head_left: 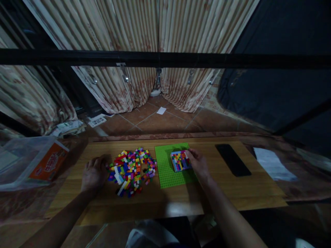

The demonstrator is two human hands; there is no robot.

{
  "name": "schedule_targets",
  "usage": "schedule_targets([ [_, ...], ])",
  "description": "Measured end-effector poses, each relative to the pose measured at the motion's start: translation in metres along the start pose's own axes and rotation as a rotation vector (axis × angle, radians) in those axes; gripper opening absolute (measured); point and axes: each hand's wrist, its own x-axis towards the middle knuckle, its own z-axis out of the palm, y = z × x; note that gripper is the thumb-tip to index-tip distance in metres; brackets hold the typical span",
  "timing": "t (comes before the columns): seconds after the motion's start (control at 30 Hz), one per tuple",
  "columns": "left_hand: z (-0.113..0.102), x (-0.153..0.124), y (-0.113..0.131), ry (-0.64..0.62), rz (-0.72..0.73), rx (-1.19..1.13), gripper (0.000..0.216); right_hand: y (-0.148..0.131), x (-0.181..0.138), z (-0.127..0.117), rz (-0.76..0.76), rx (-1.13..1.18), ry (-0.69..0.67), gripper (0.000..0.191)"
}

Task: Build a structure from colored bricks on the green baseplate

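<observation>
Plastic block under my right fingers: multicoloured, rectangular, built of small studded bricks with a light-blue edge [179, 161]; my right hand [198, 162] touches it at its far right corner, fingers drawn close together.
Right grip: narrow; I cannot tell whether I am pinching the block itself or pressing a brick into that corner.
Block's place: on the lime-green studded plastic baseplate [164, 174], right of its middle, towards its right edge.
Step in hand: fitting or steadying bricks at that corner, I judge.
Left grip: my left hand [94, 171] rests with fingers curled at the left edge of the loose, mixed-colour brick pile [130, 168]; whether I have a brick between them, I cannot tell.
Next move: calls, I judge, for a fine pinch on one brick from the pile, its studs lined up, and a straight push while the block is braced.
Baseplate: flat on the light-brown wooden surface [181, 198], just beside the pile's right side.
Black flat rectangular slab [232, 159]: well apart from my work, near the surface's right edge.
Clear plastic tub with an orange label [15, 165]: beyond the surface's left edge.
</observation>
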Motion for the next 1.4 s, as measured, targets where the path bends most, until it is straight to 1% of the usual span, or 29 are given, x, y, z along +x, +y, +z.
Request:
schedule_targets([
  [0.1,-0.001,0.001,0.001,0.01,-0.004,-0.011,0.038,-0.002,-0.005,-0.009,0.002,0.037,0.102,0.045],
  [0.2,-0.001,0.0,0.002,0.009,-0.004,-0.031,0.038,-0.011,-0.015,-0.017,-0.039,0.034,0.198,0.041],
  [0.27,-0.001,-0.001,0.002,-0.005,0.002,-0.028,0.037,-0.019,-0.026,-0.018,-0.089,0.012,0.207,0.037],
  [0.33,0.0,-0.002,0.002,-0.012,-0.005,-0.022,0.037,-0.027,-0.039,-0.014,-0.137,-0.022,0.166,0.032],
  [0.43,0.001,-0.004,0.004,0.009,-0.06,-0.05,0.037,-0.032,-0.061,0.002,-0.226,-0.097,0.032,0.025],
  [0.57,0.002,-0.004,0.006,0.011,-0.087,-0.08,0.036,-0.03,-0.088,0.031,-0.394,-0.219,-0.252,0.021],
  [0.63,0.002,-0.005,0.006,0.011,-0.091,-0.085,0.035,-0.027,-0.096,0.044,-0.476,-0.273,-0.354,0.021],
  [0.7,0.003,-0.005,0.005,0.011,-0.083,-0.09,0.036,-0.024,-0.098,0.054,-0.535,-0.33,-0.406,0.021],
  [0.77,0.004,-0.006,0.004,0.017,-0.078,-0.094,0.036,-0.023,-0.096,0.06,-0.574,-0.37,-0.427,0.022],
  [0.93,0.005,-0.008,0.005,0.015,-0.076,-0.101,0.036,-0.033,-0.091,0.074,-0.615,-0.388,-0.481,0.024],
  [1.0,0.004,-0.008,0.007,0.017,-0.09,-0.107,0.035,-0.04,-0.098,0.083,-0.63,-0.384,-0.541,0.024],
  [1.13,0.003,-0.008,0.009,0.023,-0.113,-0.102,0.035,-0.054,-0.126,0.107,-0.683,-0.384,-0.735,0.024],
  [1.23,0.003,-0.009,0.009,0.024,-0.109,-0.1,0.035,-0.058,-0.146,0.125,-0.748,-0.456,-0.848,0.021],
  [1.3,0.003,-0.009,0.008,0.029,-0.104,-0.101,0.036,-0.056,-0.153,0.136,-0.788,-0.516,-0.873,0.02],
  [1.4,0.004,-0.009,0.008,0.034,-0.107,-0.103,0.036,-0.051,-0.155,0.146,-0.835,-0.58,-0.86,0.023],
])
